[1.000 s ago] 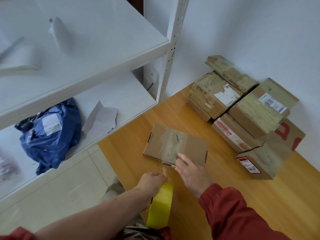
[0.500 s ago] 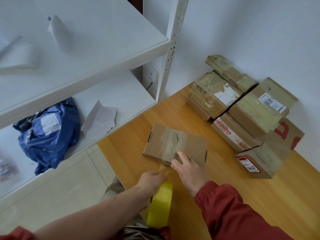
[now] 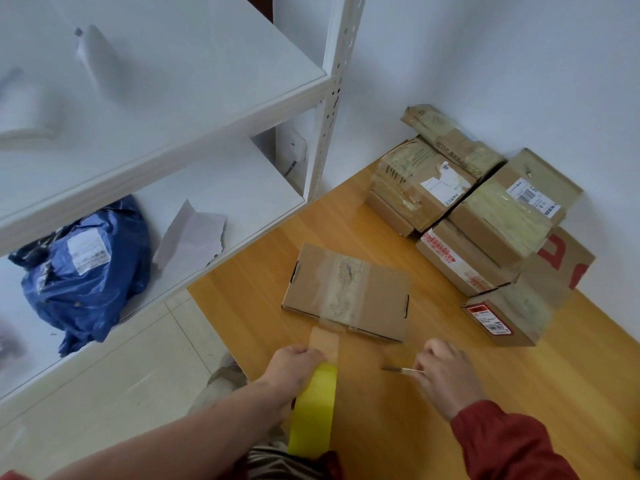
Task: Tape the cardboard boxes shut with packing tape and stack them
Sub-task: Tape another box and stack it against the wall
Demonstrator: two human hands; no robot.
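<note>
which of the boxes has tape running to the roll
The flat box lying alone on the table: a tape strip runs from its near edge to the yellow roll in the left hand. The other boxes sit piled by the wall.

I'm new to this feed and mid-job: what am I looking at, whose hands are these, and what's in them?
There is no machine: these are a person's two bare hands, filmed by a wide-angle camera worn on their head, looking forward and down. The left hand grips a yellow tape roll; a tape strip runs from it to the near edge of a flat cardboard box on the wooden table. The right hand pinches a thin tool, probably a cutter. Taped boxes are stacked by the wall. To the left stands a white shelf with a blue mailer bag.
</note>
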